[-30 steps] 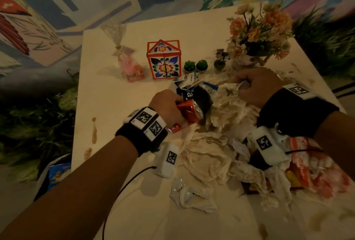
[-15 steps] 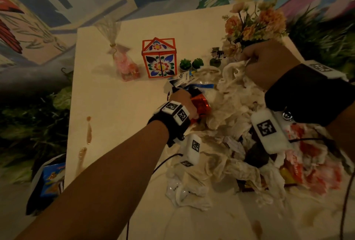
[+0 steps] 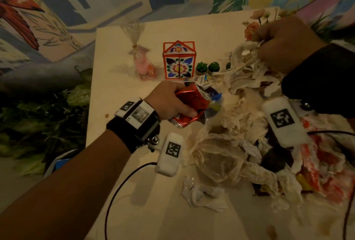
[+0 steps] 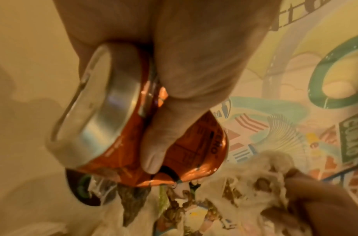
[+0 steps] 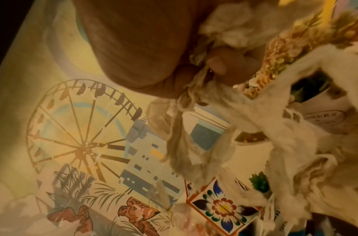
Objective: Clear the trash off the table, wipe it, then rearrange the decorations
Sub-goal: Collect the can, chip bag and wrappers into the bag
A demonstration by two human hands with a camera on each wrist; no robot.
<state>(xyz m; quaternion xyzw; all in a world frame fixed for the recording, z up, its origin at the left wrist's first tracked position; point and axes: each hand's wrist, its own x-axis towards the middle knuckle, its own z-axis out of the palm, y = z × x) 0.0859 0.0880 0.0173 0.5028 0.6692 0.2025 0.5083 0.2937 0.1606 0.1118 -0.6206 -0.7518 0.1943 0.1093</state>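
Observation:
My left hand [image 3: 169,99] grips a crushed red can [image 3: 189,103] and holds it just above the white table [image 3: 119,70]; the thumb presses across the can [image 4: 133,127] in the left wrist view. My right hand [image 3: 282,43] clutches a bunch of soiled white tissue [image 3: 247,62] lifted off the pile; the fingers [image 5: 220,62] curl round the tissue [image 5: 295,127]. A heap of crumpled tissues and wrappers [image 3: 230,155] covers the right of the table. A floral house-shaped box [image 3: 179,60], a pink wrapped gift [image 3: 144,64] and two small green plants [image 3: 207,67] stand behind.
A flower bouquet [image 3: 251,28] stands at the back right, mostly behind my right hand. Brown stains [image 3: 271,231] mark the table's near right part. A blue-lined bin [image 3: 63,161] and green foliage [image 3: 44,116] lie off the table's left edge. Painted walls rise behind.
My right hand has risen toward the bouquet, pulling a bunch of tissue up with it. My left hand keeps its grip on the can and has lifted it slightly back.

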